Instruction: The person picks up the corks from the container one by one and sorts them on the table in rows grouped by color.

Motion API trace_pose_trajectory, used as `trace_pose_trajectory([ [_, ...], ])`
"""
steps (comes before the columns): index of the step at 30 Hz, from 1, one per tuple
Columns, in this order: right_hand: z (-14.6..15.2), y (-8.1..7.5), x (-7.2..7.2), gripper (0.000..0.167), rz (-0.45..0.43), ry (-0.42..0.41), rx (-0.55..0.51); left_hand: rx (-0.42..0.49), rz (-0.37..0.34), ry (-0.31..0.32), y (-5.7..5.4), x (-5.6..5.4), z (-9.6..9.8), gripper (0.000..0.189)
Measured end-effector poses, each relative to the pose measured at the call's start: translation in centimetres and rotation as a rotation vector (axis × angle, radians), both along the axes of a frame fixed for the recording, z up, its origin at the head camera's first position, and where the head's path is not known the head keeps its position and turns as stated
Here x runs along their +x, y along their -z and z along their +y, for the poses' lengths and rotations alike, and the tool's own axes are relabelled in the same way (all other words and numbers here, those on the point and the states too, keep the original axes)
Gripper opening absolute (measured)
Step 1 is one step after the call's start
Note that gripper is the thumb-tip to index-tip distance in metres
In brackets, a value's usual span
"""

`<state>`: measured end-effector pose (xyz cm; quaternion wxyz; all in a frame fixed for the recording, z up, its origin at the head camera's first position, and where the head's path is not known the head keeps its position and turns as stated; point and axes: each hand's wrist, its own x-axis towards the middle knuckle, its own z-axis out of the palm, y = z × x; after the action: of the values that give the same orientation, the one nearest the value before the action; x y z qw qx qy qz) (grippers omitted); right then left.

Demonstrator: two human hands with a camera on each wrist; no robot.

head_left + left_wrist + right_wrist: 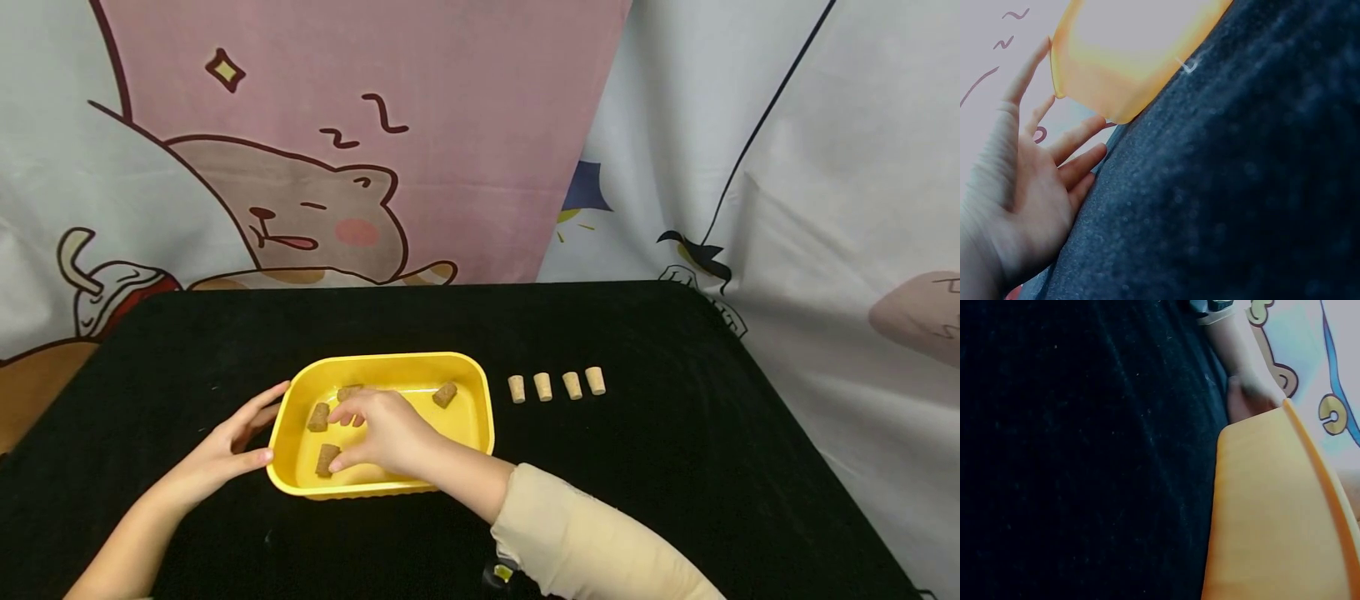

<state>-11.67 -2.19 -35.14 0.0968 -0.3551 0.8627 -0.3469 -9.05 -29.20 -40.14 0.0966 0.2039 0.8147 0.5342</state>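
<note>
A yellow plastic tub (480,417) stands on the black cloth. My left hand (225,450) touches its left end, thumb and fingers spread along the rim; the left wrist view shows this hand (1035,181) against the tub's outer wall. Over the inside of the tub, my right hand (390,433) points left with loosely bent fingers. Its thumb tip is right at a brown cork stopper (327,460). Another brown cork (318,417) lies just left of its fingertips. A third (349,392) is partly hidden behind the hand, and one more cork (445,394) lies toward the right end.
Several paler cork stoppers (543,387) stand in a row to the right of the tub. Black cloth (637,500) covers the table, and a printed curtain (480,167) hangs behind its far edge. In the right wrist view the tub's side wall (1279,512) fills the lower right.
</note>
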Motion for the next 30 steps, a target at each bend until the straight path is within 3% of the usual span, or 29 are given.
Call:
trace_pose_trajectory([
  [9, -1.7, 0.4, -0.2, 0.047, -0.060, -0.002, 0.110, 0.027, -0.008, 0.021, 0.0, 0.1, -0.2, 0.070],
  [18, -2.4, 1.3, -0.4, 0.047, -0.141, 0.009, 0.147, 0.026, -0.007, 0.015, 0.1, 0.0, -0.1, 0.070],
  [30, -2.8, 2.0, -0.6, 0.045, -0.089, -0.051, 0.178, 0.013, 0.002, 0.010, 0.0, 0.0, 0.0, 0.071],
])
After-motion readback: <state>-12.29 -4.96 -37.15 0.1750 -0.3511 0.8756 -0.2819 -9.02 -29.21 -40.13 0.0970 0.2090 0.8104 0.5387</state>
